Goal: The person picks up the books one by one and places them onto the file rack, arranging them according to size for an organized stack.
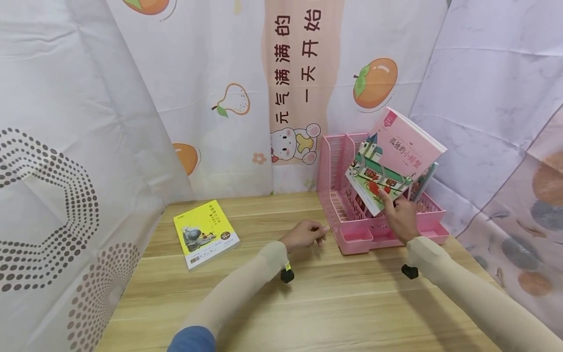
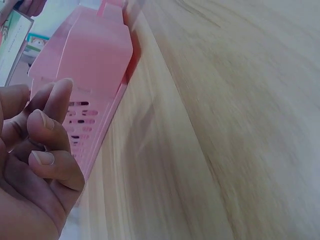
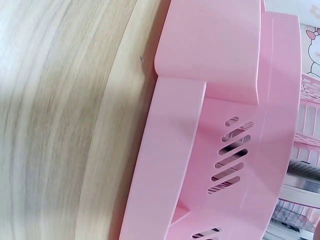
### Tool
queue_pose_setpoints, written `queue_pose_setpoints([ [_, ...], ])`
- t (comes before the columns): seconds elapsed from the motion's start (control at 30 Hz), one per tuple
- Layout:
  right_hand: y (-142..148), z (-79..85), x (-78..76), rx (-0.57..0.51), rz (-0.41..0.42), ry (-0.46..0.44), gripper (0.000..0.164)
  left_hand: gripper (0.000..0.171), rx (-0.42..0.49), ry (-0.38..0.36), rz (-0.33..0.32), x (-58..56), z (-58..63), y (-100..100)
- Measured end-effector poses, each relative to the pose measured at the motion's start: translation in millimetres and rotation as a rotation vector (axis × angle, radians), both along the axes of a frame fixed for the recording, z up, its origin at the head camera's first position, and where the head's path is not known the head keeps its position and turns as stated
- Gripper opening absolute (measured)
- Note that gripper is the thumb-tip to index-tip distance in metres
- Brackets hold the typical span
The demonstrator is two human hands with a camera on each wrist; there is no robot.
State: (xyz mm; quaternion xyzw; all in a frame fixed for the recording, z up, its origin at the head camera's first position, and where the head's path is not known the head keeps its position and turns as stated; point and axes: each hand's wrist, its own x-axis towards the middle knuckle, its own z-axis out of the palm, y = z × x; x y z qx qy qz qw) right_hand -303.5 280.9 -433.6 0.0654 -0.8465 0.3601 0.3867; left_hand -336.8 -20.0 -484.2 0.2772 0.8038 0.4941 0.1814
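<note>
My right hand (image 1: 401,215) grips the lower edge of a pink and green picture book (image 1: 398,146), which is tilted above a pink plastic book rack (image 1: 352,227). Other books (image 1: 424,182) stand in the rack behind it. In the head view my left hand (image 1: 305,233) hovers just left of the rack's front corner, holding nothing. Its fingers hang loosely curled in the left wrist view, close to the perforated pink side wall (image 2: 92,120). The right wrist view shows the rack's front trays (image 3: 215,45); the right hand is almost wholly outside it.
A yellow book (image 1: 204,232) lies flat on the wooden table (image 1: 281,313) at the left. Printed curtains (image 1: 211,161) hang behind the table and along both sides. The rack stands near the table's back right corner.
</note>
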Motion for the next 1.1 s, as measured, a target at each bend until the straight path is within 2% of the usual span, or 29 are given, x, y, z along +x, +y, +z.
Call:
queue_pose_setpoints([
  [0.27, 4.7, -0.4, 4.0, 0.004, -0.036, -0.061, 0.053, 0.056, 0.032, 0.028, 0.019, 2.6, 2.2, 21.8],
  [0.53, 6.7, -2.5, 6.8, 0.022, -0.074, -0.1, 0.056, 0.045, 0.081, 0.033, 0.049, 4.1, -1.9, 38.3],
  [0.9, 6.7, 1.6, 3.6, 0.027, -0.068, -0.053, 0.05, 0.039, 0.113, 0.031, 0.097, 0.5, -6.6, 51.1],
  [1.1, 7.5, 4.4, 2.6, 0.004, -0.071, -0.05, 0.053, 0.041, 0.13, 0.017, 0.109, -0.8, -5.3, 54.5],
])
